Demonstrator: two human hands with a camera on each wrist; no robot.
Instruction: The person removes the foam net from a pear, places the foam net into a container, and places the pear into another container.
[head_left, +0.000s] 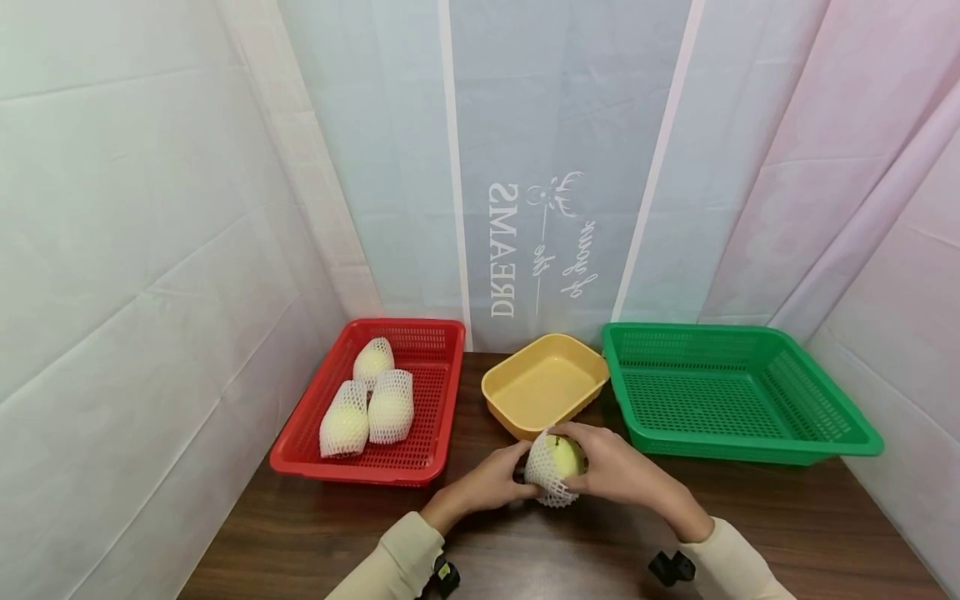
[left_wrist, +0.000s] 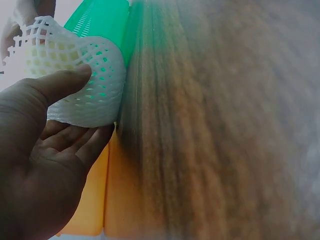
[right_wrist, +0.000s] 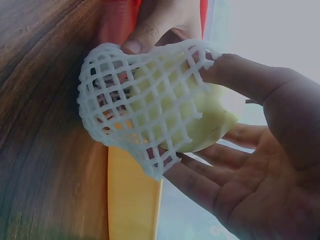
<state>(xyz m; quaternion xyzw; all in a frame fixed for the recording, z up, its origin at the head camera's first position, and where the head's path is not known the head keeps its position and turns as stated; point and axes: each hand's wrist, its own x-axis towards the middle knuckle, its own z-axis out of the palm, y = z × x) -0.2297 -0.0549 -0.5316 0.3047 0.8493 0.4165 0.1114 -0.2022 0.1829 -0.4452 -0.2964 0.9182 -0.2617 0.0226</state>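
Note:
Over the table's front middle, a pale yellow-green pear (head_left: 567, 457) sits partly inside a white foam net sleeve (head_left: 549, 487). Its stem end shows bare at the sleeve's opening. My left hand (head_left: 491, 481) holds the sleeve from the left, thumb (left_wrist: 70, 82) across the mesh and fingers underneath. From the other side, my right hand (head_left: 618, 467) grips the pear and the sleeve's rim between thumb and fingers. In the right wrist view, the sleeve's far end (right_wrist: 102, 95) stands empty beyond the pear (right_wrist: 210, 117).
A red basket (head_left: 442, 467) at the left holds 3 fruits in foam nets (head_left: 392, 407). Just behind the hands is a yellow tub (head_left: 547, 387), with a green basket (head_left: 757, 454) to its right. Cloth walls enclose the wooden table (head_left: 300, 533).

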